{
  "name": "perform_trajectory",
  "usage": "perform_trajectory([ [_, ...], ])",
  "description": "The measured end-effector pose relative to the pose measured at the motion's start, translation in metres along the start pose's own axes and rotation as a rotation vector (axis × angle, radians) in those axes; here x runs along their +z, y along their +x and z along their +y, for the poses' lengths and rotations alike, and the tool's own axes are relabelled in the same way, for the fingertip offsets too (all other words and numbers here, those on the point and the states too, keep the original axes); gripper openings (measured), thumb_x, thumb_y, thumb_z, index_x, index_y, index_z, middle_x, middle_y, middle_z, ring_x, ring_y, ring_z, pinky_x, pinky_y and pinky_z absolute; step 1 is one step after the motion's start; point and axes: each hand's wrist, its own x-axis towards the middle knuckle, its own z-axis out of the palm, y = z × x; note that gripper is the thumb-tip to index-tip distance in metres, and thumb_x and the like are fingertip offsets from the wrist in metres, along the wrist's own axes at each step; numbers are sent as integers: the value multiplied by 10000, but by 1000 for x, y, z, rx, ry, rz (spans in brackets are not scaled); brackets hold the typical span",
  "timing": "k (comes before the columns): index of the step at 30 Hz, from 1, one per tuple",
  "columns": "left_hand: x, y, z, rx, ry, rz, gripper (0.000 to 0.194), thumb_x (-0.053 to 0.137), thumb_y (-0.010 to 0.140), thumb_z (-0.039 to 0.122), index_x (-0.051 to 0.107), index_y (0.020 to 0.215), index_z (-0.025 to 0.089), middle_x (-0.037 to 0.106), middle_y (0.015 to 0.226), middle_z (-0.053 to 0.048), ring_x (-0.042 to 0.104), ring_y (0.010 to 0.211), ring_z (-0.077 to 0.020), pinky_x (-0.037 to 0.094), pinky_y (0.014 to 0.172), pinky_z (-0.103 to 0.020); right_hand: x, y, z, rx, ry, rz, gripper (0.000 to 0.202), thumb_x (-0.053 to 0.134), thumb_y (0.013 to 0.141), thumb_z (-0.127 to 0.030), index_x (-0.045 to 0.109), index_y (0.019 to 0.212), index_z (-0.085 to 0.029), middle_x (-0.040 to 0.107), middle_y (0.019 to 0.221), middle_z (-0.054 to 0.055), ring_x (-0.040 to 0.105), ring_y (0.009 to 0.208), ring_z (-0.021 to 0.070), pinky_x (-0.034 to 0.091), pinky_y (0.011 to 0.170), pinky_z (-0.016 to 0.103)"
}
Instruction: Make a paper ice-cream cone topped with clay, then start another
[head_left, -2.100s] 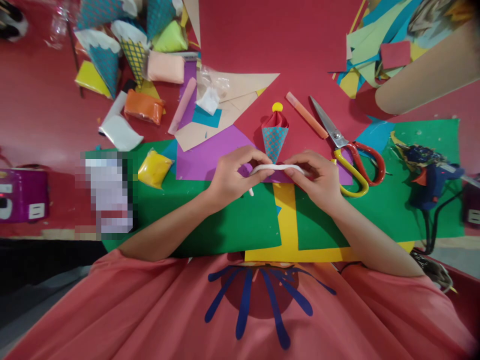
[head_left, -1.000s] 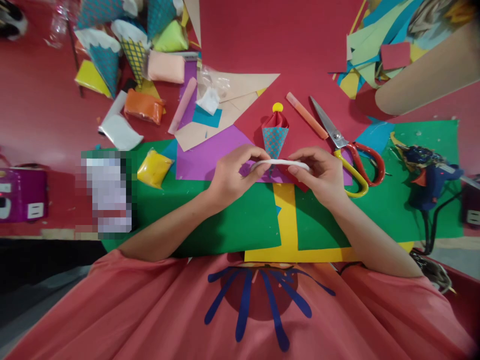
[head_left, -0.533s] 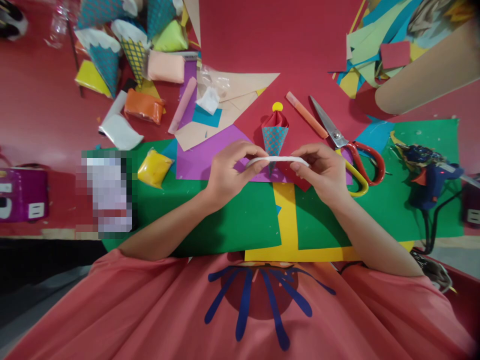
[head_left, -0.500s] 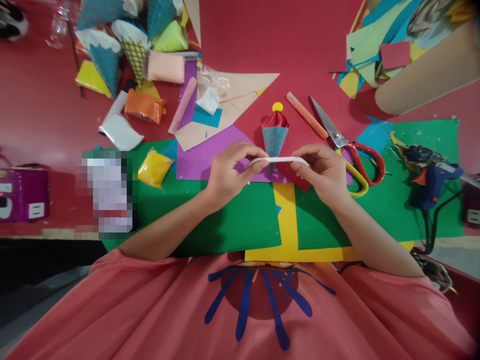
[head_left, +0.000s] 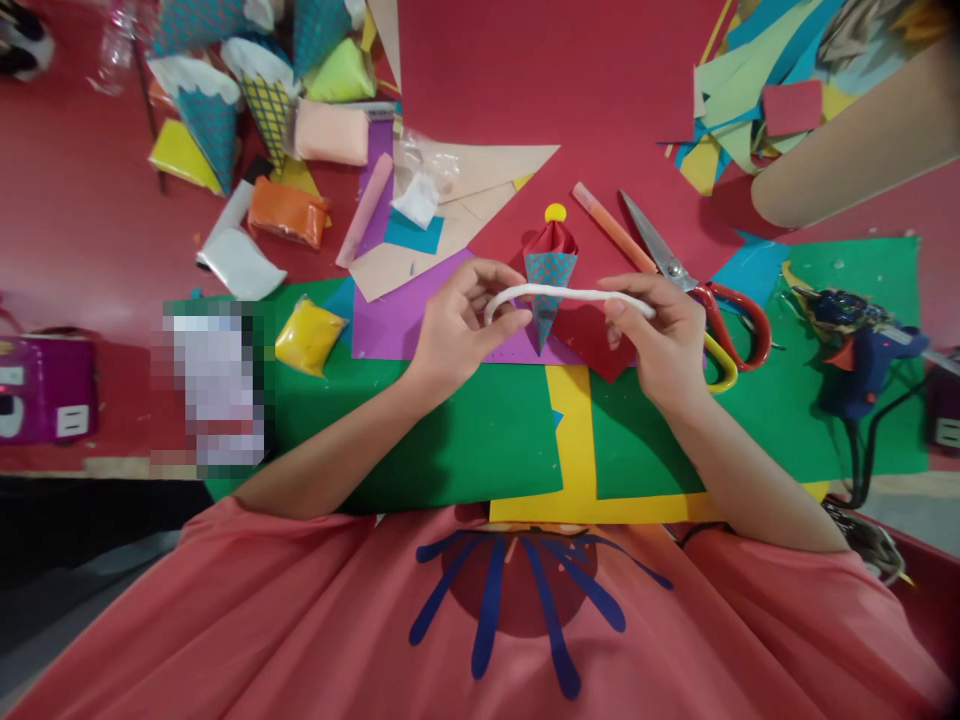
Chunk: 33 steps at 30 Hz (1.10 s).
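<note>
Fingers (head_left: 512, 324) hold white strand (head_left: 574, 294) over cone (head_left: 550, 269) containing red folds (head_left: 553, 239).

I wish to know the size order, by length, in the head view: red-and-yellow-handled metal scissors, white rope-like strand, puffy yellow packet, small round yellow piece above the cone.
Largest to smallest:
Metal scissors, partly hidden
White strand; raised, so nearness may lengthen it
Yellow packet
Round yellow piece

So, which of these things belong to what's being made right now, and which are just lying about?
Seem to belong:
white strip, held by the left grip and right grip
perhaps the small patterned cone, partly behind the strip in view

Seem to be just lying about:
scissors
blue glue gun
yellow packet
orange packet
</note>
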Motion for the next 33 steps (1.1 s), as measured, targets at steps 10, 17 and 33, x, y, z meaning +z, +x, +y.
perform_trajectory([
  [10,2,-11,14,12,48,89,242,766,794,430,775,808,188,734,656,7,677,559,-86,538,524,-172,0,-3,2,-3,26,16,263,767,784,-484,720,923,-267,645,689,-48,542,511,74,503,475,229],
  [17,1,-7,11,42,82,106,230,815,753,378,762,881,195,773,804,-15,745,712,-131,601,616,-198,0,-2,3,-33,43,36,264,773,783,-484,717,923,-268,659,697,-42,566,522,79,531,484,225],
  [33,-1,-5,12,18,128,87,365,792,750,493,683,919,188,735,775,0,725,665,-109,584,595,-187,-1,0,1,-59,-18,80,295,733,808,-521,665,759,-238,613,605,-47,532,475,80,490,459,237],
])
